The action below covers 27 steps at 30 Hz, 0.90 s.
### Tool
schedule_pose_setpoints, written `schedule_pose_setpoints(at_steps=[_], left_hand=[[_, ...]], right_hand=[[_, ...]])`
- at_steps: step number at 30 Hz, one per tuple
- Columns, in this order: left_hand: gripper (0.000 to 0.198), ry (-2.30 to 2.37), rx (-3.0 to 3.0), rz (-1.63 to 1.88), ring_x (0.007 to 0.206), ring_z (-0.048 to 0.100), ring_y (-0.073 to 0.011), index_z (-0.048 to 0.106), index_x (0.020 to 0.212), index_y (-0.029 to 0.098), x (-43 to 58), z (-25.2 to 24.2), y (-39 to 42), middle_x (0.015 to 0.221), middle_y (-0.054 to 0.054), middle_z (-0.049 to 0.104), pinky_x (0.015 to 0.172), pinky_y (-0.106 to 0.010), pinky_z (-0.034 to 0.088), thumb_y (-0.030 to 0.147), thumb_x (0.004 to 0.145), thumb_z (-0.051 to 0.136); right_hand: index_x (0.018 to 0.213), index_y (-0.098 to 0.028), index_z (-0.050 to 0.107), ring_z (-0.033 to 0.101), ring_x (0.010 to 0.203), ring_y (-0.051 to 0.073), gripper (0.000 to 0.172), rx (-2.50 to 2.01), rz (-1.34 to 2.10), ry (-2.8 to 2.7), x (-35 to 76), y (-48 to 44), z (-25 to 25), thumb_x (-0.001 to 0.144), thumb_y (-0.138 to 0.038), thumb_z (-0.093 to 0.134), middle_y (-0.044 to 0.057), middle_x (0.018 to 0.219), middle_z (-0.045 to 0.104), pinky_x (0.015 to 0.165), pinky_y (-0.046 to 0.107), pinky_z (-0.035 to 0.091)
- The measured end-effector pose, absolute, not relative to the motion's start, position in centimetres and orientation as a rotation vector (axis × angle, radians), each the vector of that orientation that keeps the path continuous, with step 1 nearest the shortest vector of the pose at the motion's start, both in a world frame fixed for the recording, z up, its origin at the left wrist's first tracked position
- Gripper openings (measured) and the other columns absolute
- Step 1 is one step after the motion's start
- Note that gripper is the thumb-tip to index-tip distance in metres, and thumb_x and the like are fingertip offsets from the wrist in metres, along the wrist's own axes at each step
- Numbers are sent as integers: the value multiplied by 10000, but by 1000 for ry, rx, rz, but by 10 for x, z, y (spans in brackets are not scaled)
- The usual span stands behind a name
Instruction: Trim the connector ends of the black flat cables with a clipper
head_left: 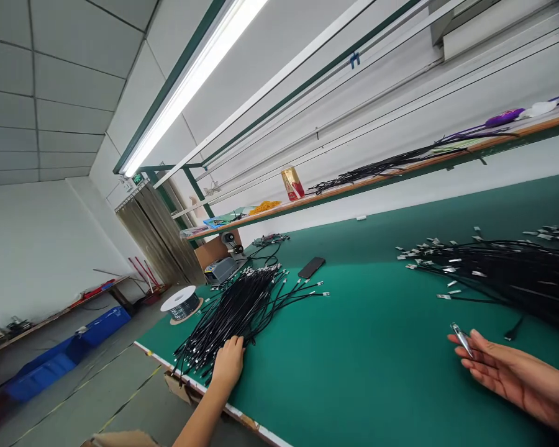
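Right fingers (pixel 479 360), half-curled, hold silver nail clippers (pixel 462 340).

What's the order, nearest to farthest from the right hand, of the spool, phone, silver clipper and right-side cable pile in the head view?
1. Silver clipper: held in the right hand.
2. Right-side cable pile: just beyond that hand.
3. Phone: well to the left.
4. Spool: farthest left of the four.

I note a heap of thin black cables (pixel 235 307), silvery-tipped, lying roughly parallel on a diagonal at lower left of centre, and a slim shiny metal clipper (pixel 462 340) held tilted at lower right.
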<state>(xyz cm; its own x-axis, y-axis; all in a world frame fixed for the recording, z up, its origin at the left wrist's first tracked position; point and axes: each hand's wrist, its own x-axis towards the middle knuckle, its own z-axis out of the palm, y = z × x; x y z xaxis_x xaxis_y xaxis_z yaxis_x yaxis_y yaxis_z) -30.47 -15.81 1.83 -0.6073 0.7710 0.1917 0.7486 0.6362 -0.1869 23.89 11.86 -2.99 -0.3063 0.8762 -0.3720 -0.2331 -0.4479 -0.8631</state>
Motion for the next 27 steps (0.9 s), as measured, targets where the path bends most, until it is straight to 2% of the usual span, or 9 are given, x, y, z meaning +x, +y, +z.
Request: schedule_pose_setpoints(at_steps=[3,6,11,20,24,27], left_hand=[[348,-2645,-1201,150,1143,686,-273,657,1294,171,-319,13,-154,1315,-110,677,965,-500,593,365,1007,684],[344,-2700,-1133,164,1117,695,-264,657,1291,171,-328,11,-153,1305,-108,681,945,-484,602,362,1006,687],[321,-2758,-1053,230,1127,691,-268,670,1258,169,-334,11,-179,1279,-102,689,954,-487,594,360,1001,693],[312,-2911,-1024,157,1128,687,-267,673,1244,171,-341,15,-236,1272,-99,690,959,-483,587,366,1001,691],[303,-3020,-943,18,1067,702,-250,674,1227,167,-337,20,-251,1220,-90,703,920,-459,599,368,1001,692],[286,-3076,-913,-159,996,710,-228,679,1200,159,-329,25,-258,1170,-80,712,871,-430,611,370,1006,686]], right_hand=[[1022,-289,773,795,966,332,286,-1032,2072,-821,243,117,-25,781,-410,866,251,1164,745,773,369,679],[984,-271,775,795,914,305,218,-1069,2055,-791,242,108,-7,794,-364,828,240,1226,739,722,332,678],[962,-230,798,792,863,292,249,-1101,2031,-805,238,96,10,746,-355,806,246,1271,733,695,304,680],[989,-238,771,781,815,277,270,-1120,2034,-768,239,107,-15,753,-330,863,247,1261,740,655,304,676],[1022,-230,799,789,830,284,265,-1133,2015,-800,240,114,-27,781,-331,845,263,1292,730,660,314,678],[969,-241,829,792,790,267,210,-1161,1915,-883,236,112,-31,778,-327,839,290,1303,719,643,309,661]])
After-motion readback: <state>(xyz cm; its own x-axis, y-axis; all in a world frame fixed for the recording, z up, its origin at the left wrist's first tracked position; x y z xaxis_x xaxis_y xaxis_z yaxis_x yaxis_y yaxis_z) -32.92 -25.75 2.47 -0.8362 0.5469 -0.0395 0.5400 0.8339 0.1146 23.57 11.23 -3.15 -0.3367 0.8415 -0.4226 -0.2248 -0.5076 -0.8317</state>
